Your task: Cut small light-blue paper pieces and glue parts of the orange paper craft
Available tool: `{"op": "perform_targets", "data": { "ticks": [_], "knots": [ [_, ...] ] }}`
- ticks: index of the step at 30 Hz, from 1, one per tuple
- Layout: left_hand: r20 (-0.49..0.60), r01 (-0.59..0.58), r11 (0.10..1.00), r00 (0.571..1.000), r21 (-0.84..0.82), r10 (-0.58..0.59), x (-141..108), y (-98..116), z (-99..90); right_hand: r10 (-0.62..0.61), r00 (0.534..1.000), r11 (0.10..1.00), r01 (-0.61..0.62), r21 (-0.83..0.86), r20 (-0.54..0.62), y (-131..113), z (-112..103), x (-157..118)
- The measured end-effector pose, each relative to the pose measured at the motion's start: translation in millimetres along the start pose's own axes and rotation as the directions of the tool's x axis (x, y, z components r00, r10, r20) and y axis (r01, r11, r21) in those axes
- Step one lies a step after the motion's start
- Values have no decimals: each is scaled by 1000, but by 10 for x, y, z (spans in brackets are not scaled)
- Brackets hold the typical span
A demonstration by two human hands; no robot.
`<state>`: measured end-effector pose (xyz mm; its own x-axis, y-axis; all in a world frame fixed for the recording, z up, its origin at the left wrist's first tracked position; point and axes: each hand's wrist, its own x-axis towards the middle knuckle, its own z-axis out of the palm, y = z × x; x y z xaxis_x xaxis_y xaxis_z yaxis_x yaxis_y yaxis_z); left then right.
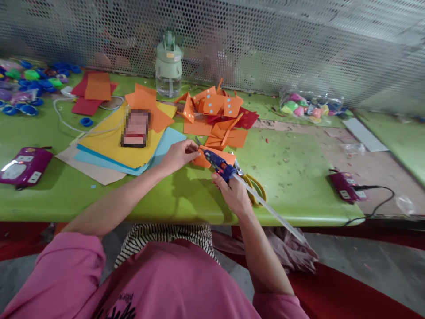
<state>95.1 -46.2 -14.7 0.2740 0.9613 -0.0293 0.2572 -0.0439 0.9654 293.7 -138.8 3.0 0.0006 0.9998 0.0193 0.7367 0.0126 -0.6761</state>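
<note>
My right hand (236,194) is wrapped round a blue hot glue gun (217,164), with a long pale glue stick (270,208) jutting from its rear. The gun's nozzle points up and left, close to the fingers of my left hand (179,156). Those fingers are pinched at the left edge of an orange paper piece (227,156), which lies partly behind the gun. Yellow-handled scissors (259,188) rest on the table beside my right hand, partly covered by it. Just beyond is a pile of folded orange paper pieces (212,104), some with small pale squares on them.
Left of my hands, a phone (136,128) lies on stacked yellow and blue paper sheets (102,148). A water bottle (168,66) stands by the perforated metal panel (232,40). Purple boxes (26,166) sit at both sides, the right one with a black cable (381,188).
</note>
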Motion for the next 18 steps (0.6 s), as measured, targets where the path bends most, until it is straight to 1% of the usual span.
{"op": "perform_targets", "data": {
  "ticks": [7,12,14,16,17,18],
  "knots": [
    [5,-3,1000,1000,-24,4,-7,6,4,-21,1000,999,21,32,-8,-17,-8,2],
    [0,38,999,999,-13,-38,-1,6,19,-33,993,996,42,81,-112,-47,-45,-62],
    [4,60,998,998,-18,-60,-3,4,15,-33,989,996,45,78,-147,-43,-140,-88],
    [9,51,998,999,-30,-51,-8,1,3,-55,980,998,58,8,-192,9,-308,-72],
    [14,36,999,999,-38,-35,-11,-1,-5,-90,971,994,73,-81,-222,63,-416,-41],
    [21,22,999,1000,-46,-21,-13,-3,-13,-134,960,975,83,-208,-244,138,-534,10]
  ]
}}
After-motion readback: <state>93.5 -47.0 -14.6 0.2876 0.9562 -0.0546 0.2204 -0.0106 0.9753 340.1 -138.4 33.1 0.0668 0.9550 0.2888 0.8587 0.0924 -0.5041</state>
